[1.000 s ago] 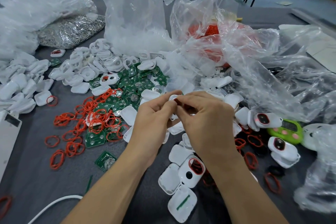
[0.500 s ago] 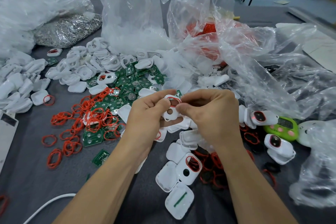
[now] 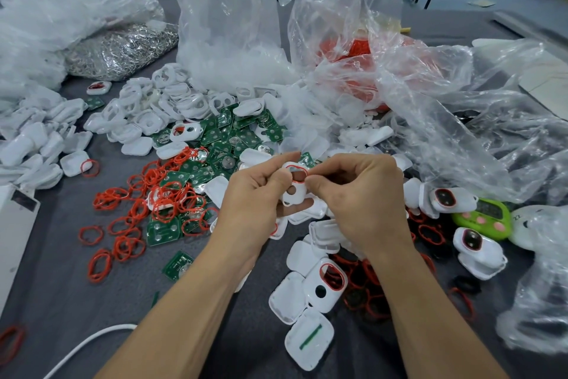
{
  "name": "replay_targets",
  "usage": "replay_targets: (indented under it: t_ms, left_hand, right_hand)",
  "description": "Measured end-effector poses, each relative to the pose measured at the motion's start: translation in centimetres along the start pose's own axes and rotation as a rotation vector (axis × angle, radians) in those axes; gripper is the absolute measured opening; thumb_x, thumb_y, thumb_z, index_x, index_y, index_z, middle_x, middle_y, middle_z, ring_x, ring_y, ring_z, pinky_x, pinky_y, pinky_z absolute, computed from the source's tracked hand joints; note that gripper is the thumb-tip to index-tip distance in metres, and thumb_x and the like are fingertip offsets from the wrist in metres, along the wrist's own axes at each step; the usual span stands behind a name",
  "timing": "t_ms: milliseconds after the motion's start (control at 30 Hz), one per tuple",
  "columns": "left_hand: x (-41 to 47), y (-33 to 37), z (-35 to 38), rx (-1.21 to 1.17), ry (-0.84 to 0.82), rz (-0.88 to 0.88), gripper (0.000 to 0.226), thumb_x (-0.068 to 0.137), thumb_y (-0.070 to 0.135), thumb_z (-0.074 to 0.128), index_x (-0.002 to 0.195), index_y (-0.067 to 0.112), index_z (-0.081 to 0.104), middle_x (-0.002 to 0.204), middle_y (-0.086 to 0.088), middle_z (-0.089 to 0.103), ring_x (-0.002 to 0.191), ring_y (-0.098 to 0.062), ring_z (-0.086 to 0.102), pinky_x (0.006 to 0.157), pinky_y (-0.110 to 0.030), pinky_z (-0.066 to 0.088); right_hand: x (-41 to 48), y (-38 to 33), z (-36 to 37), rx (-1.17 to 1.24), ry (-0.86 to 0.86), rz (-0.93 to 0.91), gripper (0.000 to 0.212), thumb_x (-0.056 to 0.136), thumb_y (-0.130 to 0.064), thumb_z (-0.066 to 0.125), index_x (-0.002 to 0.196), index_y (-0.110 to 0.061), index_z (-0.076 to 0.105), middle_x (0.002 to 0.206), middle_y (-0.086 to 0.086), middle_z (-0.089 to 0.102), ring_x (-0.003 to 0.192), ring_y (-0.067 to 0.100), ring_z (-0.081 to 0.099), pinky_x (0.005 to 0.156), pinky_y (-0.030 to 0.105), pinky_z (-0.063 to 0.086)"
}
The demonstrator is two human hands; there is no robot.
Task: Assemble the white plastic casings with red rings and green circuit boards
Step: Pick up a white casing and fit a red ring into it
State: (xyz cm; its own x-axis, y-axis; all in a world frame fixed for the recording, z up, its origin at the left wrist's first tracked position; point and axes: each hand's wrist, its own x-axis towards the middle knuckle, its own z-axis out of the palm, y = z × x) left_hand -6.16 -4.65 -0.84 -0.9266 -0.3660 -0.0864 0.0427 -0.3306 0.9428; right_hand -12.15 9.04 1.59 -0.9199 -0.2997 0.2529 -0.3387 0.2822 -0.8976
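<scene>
Over the grey table (image 3: pixel 61 286), mid-view, both hands hold one white casing (image 3: pixel 294 196) up off the clutter. Thumb & forefinger of the left hand (image 3: pixel 258 191) pinch its left edge, other fingers curled underneath. Thumb & forefinger of the right hand (image 3: pixel 359 194) pinch the right side of the red ring (image 3: pixel 297 167), which sits at the casing's upper opening; remaining fingers curled twd the palm. Small round hole shows below the ring.

Behind & left: green circuit boards (image 3: pixel 233 139) in a pile, loose red rings (image 3: pixel 147 203) spread just beside, heap of empty casings (image 3: pixel 159 108) further back. Near the wrists lies a ringed casing (image 3: pixel 325 283) among plain white shells. Clear plastic bags (image 3: pixel 233 25) at back & right, green gadget (image 3: pixel 482 218) far right, white cable (image 3: pixel 89 345) bottom left.
</scene>
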Motion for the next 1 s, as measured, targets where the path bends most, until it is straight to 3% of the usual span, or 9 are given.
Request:
replay_targets:
  t_ms: [133,267,400,567,700,833,1000]
  left_hand:
    - [0.0,-0.1,-0.4,0.043,-0.029,-0.018,0.029,0.105,0.001,0.049,0.120,0.010,0.072,0.090,-0.008,0.076,0.088,-0.022,0.070,0.074,-0.035,0.064]
    - [-0.1,0.1,-0.6,0.090,-0.061,-0.050,0.030,0.106,0.002,0.047,0.118,0.012,0.073,0.091,-0.013,0.070,0.086,-0.024,0.069,0.075,-0.040,0.065]
    - [-0.3,0.4,-0.8,0.140,-0.089,-0.102,0.033,0.107,0.002,0.045,0.114,0.014,0.075,0.088,-0.012,0.070,0.078,-0.030,0.076,0.054,-0.023,0.056]
    - [-0.6,0.5,-0.5,0.080,-0.146,-0.097,0.039,0.105,-0.001,0.044,0.101,0.013,0.081,0.088,-0.019,0.073,0.080,-0.032,0.074,0.070,-0.037,0.064]
    - [-0.8,0.7,-0.4,0.050,-0.201,-0.048,0.037,0.106,0.001,0.044,0.106,0.011,0.080,0.088,-0.017,0.074,0.080,-0.031,0.074,0.071,-0.038,0.064]
    - [-0.9,0.7,-0.4,0.055,-0.210,-0.003,0.034,0.106,0.002,0.044,0.113,0.007,0.077,0.104,-0.031,0.071,0.089,-0.035,0.072,0.075,-0.039,0.063]
    - [-0.8,0.7,-0.2,0.086,-0.225,0.018,0.033,0.100,-0.007,0.050,0.117,0.009,0.074,0.108,-0.021,0.076,0.096,-0.033,0.074,0.082,-0.040,0.062]
  right_hand:
    - [0.1,0.1,-0.1,-0.011,-0.021,0.029,0.018,0.071,-0.009,0.090,0.070,-0.025,0.082,0.062,-0.014,0.073,0.058,0.002,0.069,0.059,0.012,0.051]
    - [0.0,0.2,-0.3,-0.007,-0.061,0.075,0.019,0.065,-0.011,0.092,0.066,-0.027,0.081,0.060,-0.013,0.072,0.053,0.000,0.066,0.053,0.010,0.046]
    - [0.2,0.7,-0.6,0.028,-0.158,0.170,0.021,0.059,-0.008,0.092,0.067,-0.023,0.079,0.062,-0.003,0.073,0.053,0.007,0.064,0.053,0.021,0.050]
    - [0.5,0.8,-1.3,0.213,-0.279,0.250,0.026,0.061,0.007,0.092,0.075,-0.009,0.077,0.076,0.016,0.076,0.065,0.021,0.068,0.068,0.042,0.061]
    - [0.6,0.5,-1.5,0.445,-0.362,0.305,0.033,0.070,0.021,0.079,0.079,-0.007,0.064,0.079,0.016,0.074,0.069,0.023,0.069,0.065,0.033,0.060]
    - [0.6,0.1,-1.9,0.532,-0.412,0.413,0.031,0.077,0.019,0.074,0.087,-0.007,0.059,0.086,0.017,0.075,0.075,0.026,0.070,0.067,0.031,0.061]
    - [0.4,-0.1,-1.2,0.513,-0.271,0.395,0.032,0.076,0.025,0.071,0.082,-0.005,0.062,0.078,0.017,0.076,0.067,0.023,0.074,0.060,0.028,0.060]
